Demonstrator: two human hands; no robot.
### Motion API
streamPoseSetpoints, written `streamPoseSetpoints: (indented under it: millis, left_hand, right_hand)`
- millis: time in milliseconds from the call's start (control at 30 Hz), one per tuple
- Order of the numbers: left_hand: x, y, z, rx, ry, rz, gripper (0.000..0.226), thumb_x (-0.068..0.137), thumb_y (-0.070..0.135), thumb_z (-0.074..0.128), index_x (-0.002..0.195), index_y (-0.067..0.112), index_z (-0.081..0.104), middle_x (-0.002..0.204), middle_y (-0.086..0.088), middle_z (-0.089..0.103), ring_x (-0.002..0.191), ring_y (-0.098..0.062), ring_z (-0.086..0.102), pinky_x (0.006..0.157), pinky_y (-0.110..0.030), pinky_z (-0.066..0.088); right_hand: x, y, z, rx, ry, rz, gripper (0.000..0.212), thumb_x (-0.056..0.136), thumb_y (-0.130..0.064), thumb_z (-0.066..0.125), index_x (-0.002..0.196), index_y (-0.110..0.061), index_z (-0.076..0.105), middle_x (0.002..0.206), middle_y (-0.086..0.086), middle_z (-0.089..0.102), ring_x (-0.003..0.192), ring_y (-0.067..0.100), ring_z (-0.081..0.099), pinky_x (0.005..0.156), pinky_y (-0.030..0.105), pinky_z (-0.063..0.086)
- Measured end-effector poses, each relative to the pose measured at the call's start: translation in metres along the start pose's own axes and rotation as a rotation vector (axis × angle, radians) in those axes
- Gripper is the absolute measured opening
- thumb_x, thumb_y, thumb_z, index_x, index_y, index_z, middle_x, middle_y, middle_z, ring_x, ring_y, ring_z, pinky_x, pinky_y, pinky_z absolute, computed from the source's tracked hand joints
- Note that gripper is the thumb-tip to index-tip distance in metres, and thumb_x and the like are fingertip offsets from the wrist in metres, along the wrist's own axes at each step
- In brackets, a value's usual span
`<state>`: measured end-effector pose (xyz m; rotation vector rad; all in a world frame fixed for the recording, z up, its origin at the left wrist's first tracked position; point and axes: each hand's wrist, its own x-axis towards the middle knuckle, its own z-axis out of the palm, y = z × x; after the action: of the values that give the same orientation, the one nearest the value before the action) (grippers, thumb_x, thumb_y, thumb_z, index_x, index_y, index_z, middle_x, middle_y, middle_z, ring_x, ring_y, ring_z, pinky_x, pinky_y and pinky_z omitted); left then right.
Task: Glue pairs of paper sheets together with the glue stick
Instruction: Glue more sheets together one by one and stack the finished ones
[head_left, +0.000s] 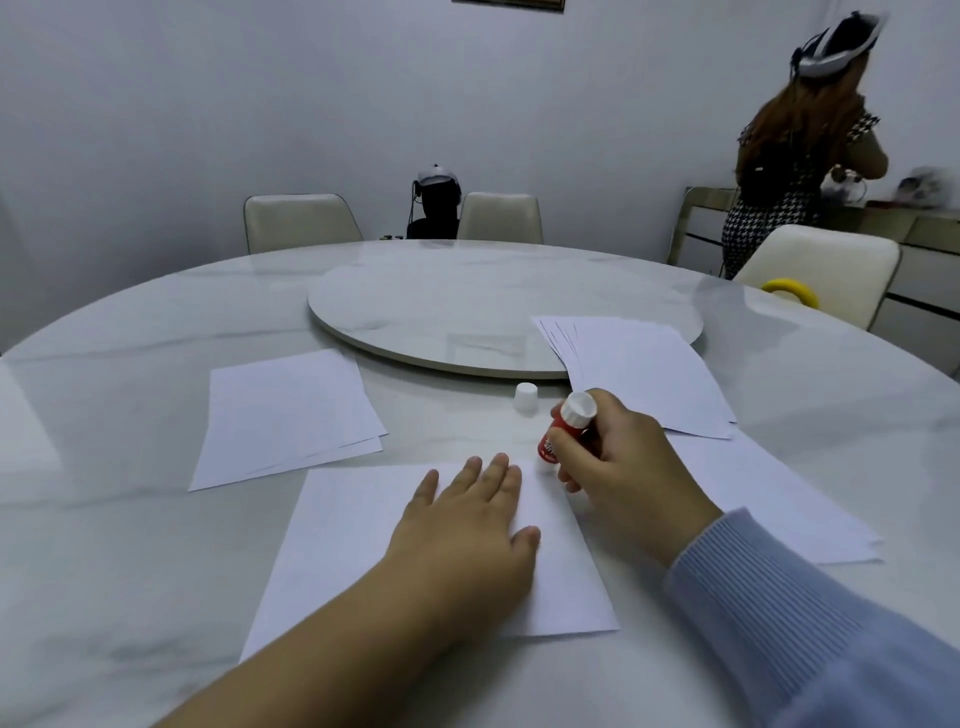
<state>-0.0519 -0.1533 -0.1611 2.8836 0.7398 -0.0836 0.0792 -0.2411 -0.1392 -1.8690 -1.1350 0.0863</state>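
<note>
left hand (467, 525) lies flat, fingers straight, pinning the flimsy sheet (358, 540) on the desk (130, 374); right hand (618, 467) fingers wrapped round the light glue stick (563, 428) mid-barrel, looks the sensible grip

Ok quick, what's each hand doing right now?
Left hand: open, fingers straight, pressing flat on the paper sheet.
Right hand: closed around the red glue stick, tip down at the sheet's far corner.

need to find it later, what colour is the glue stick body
Red body with white print and a white end, seen in the head view: glue stick.
</note>
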Motion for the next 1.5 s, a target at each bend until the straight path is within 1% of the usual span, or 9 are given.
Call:
streamPoseSetpoints:
  millis: [567, 700, 833, 900, 1033, 1167, 1267, 1367, 1500]
  left_hand:
    - [0.001, 0.000, -0.002, -0.030, -0.016, 0.001, 0.061, 0.099, 0.045, 0.020, 0.151, 0.027, -0.007, 0.157, 0.012, -0.015, 0.144, -0.006, -0.013, 0.118, -0.037, -0.009]
    - [-0.001, -0.002, -0.008, -0.045, -0.057, 0.036, 0.060, 0.100, 0.040, 0.021, 0.151, 0.026, -0.007, 0.157, 0.011, -0.017, 0.143, -0.006, -0.015, 0.118, -0.037, -0.009]
    - [-0.010, -0.003, -0.026, -0.042, -0.227, 0.235, 0.060, 0.101, 0.030, 0.031, 0.149, 0.038, -0.003, 0.155, 0.013, -0.022, 0.142, -0.009, -0.023, 0.116, -0.038, -0.014]
    - [-0.018, -0.007, -0.033, -0.047, -0.340, 0.386, 0.063, 0.100, 0.023, 0.037, 0.145, 0.051, 0.003, 0.153, 0.020, -0.023, 0.138, -0.001, -0.026, 0.116, -0.037, -0.015]
    - [-0.025, -0.017, -0.049, -0.213, -0.332, 0.444, 0.065, 0.096, 0.012, 0.044, 0.137, 0.059, 0.026, 0.146, 0.039, -0.008, 0.118, 0.033, -0.015, 0.096, 0.005, -0.010]
    - [-0.004, -0.021, -0.039, -0.204, 0.126, 0.049, 0.046, 0.102, 0.024, 0.029, 0.147, 0.026, 0.028, 0.159, 0.011, 0.001, 0.144, -0.003, 0.002, 0.112, -0.019, 0.000]
    - [0.005, -0.015, -0.017, -0.110, 0.077, -0.137, 0.053, 0.102, 0.032, 0.023, 0.151, 0.016, 0.013, 0.160, -0.002, -0.001, 0.146, -0.017, 0.003, 0.119, -0.033, 0.006]
    - [0.005, -0.016, -0.005, -0.088, 0.050, -0.133, 0.057, 0.102, 0.037, 0.019, 0.152, 0.018, 0.001, 0.159, 0.000, -0.008, 0.146, -0.014, -0.004, 0.117, -0.030, 0.002]
    - [0.004, -0.017, -0.005, -0.043, 0.064, -0.103, 0.056, 0.102, 0.034, 0.017, 0.151, 0.016, -0.003, 0.159, -0.002, -0.010, 0.146, -0.013, -0.007, 0.116, -0.027, -0.002]
  right_hand:
    - [-0.089, -0.024, -0.042, -0.063, -0.140, -0.083, 0.032, 0.071, -0.054, 0.049, 0.084, -0.026, 0.056, 0.076, 0.000, 0.067, 0.064, 0.013, 0.059, 0.054, 0.023, 0.043]
    - [-0.089, -0.023, -0.052, 0.453, -0.020, 0.026, 0.016, 0.072, -0.026, 0.077, 0.081, -0.018, 0.067, 0.064, 0.021, 0.064, 0.044, 0.017, 0.050, 0.041, 0.020, 0.039]
    - [-0.083, -0.021, -0.076, 0.815, 0.279, 0.047, 0.016, 0.071, -0.020, 0.057, 0.070, -0.017, 0.073, 0.055, 0.014, 0.058, 0.038, 0.016, 0.047, 0.036, 0.016, 0.037]
    - [-0.079, -0.024, -0.082, 0.801, 0.273, 0.026, 0.016, 0.072, -0.023, 0.058, 0.071, -0.019, 0.074, 0.058, 0.011, 0.060, 0.040, 0.015, 0.050, 0.037, 0.017, 0.039]
    - [-0.062, -0.027, -0.078, 0.696, 0.224, -0.020, 0.008, 0.074, -0.028, 0.076, 0.077, -0.022, 0.073, 0.065, 0.006, 0.066, 0.048, 0.014, 0.056, 0.041, 0.020, 0.045]
    - [-0.022, -0.030, -0.048, 0.530, 0.131, -0.075, 0.009, 0.075, -0.015, 0.060, 0.083, -0.012, 0.064, 0.069, 0.008, 0.072, 0.052, 0.018, 0.059, 0.047, 0.026, 0.049]
    - [0.009, -0.029, -0.015, 0.322, -0.004, -0.051, 0.005, 0.082, -0.011, 0.063, 0.087, -0.011, 0.062, 0.067, -0.003, 0.072, 0.058, 0.018, 0.065, 0.057, 0.031, 0.056]
    - [0.026, -0.021, 0.009, 0.142, -0.082, -0.050, 0.004, 0.087, -0.015, 0.059, 0.089, -0.012, 0.060, 0.064, -0.009, 0.068, 0.060, 0.013, 0.067, 0.061, 0.028, 0.057]
    - [0.033, -0.013, 0.025, 0.084, -0.131, -0.061, 0.007, 0.086, -0.023, 0.058, 0.090, -0.017, 0.059, 0.073, -0.004, 0.071, 0.063, 0.014, 0.068, 0.074, 0.043, 0.058]
